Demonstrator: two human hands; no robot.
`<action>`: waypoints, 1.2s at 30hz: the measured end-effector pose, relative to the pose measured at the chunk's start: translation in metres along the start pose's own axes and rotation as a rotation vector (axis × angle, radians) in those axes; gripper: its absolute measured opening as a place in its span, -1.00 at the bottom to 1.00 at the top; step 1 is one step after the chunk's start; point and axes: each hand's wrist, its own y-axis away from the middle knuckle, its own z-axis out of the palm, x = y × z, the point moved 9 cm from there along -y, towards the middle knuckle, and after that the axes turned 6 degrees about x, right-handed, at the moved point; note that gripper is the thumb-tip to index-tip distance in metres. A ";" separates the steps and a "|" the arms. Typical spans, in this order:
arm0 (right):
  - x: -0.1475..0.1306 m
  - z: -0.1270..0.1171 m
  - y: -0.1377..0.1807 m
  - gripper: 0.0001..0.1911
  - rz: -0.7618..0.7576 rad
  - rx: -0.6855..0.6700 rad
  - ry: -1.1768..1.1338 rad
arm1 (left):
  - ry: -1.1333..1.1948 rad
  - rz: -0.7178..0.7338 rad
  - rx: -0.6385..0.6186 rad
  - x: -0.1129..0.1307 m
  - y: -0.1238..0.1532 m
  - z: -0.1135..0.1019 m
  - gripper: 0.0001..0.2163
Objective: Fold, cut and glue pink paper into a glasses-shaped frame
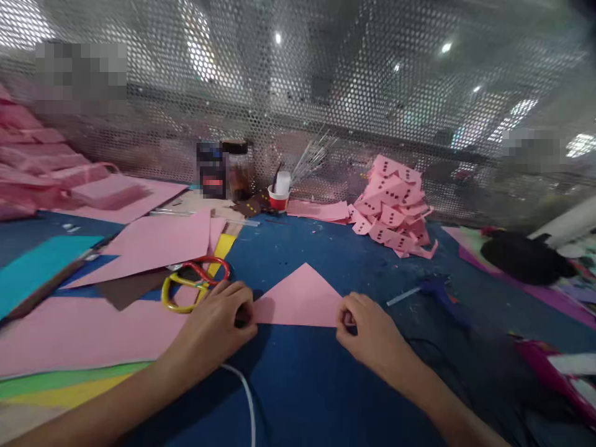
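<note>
A pink paper triangle lies between my hands, its point facing away from me and its long straight edge toward me. My left hand pinches the left corner between thumb and fingers. At the opposite corner, my right hand is closed on the paper in the same way. Both corners are hidden by the fingers. Just beyond my left hand rest scissors with red and yellow handles, partly covered by that hand.
Pink sheets cover the left side. A heap of pink folded pieces with dark dots stands at the back right, near a red-and-white cup. A blue glue gun lies at right. A white cable runs near my left forearm.
</note>
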 end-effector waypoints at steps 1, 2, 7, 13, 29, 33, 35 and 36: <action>0.001 0.000 0.000 -0.87 0.002 0.003 -0.005 | -0.001 0.002 -0.003 0.000 0.001 0.000 -0.96; 0.001 -0.001 -0.001 -0.86 0.004 0.005 -0.010 | -0.002 0.004 -0.004 0.001 0.001 0.000 -0.96; 0.000 -0.003 -0.001 -0.86 0.000 0.011 -0.031 | -0.015 0.011 0.005 0.002 0.002 -0.002 -0.95; 0.000 -0.006 -0.001 -0.86 0.006 0.008 -0.028 | 0.006 0.013 0.011 0.001 0.001 -0.004 -0.95; 0.010 -0.011 0.001 -0.87 0.024 0.001 0.019 | -0.001 0.040 0.021 0.000 0.002 -0.007 -0.94; 0.011 -0.013 0.002 -0.87 0.026 -0.016 0.032 | -0.001 0.039 0.005 -0.001 0.001 -0.005 -0.94; 0.011 -0.014 0.002 -0.87 0.028 -0.017 0.029 | -0.007 0.046 0.005 -0.003 0.001 -0.004 -0.94; 0.011 -0.015 0.002 -0.87 0.030 -0.020 0.026 | -0.008 0.052 0.006 -0.005 0.001 -0.003 -0.94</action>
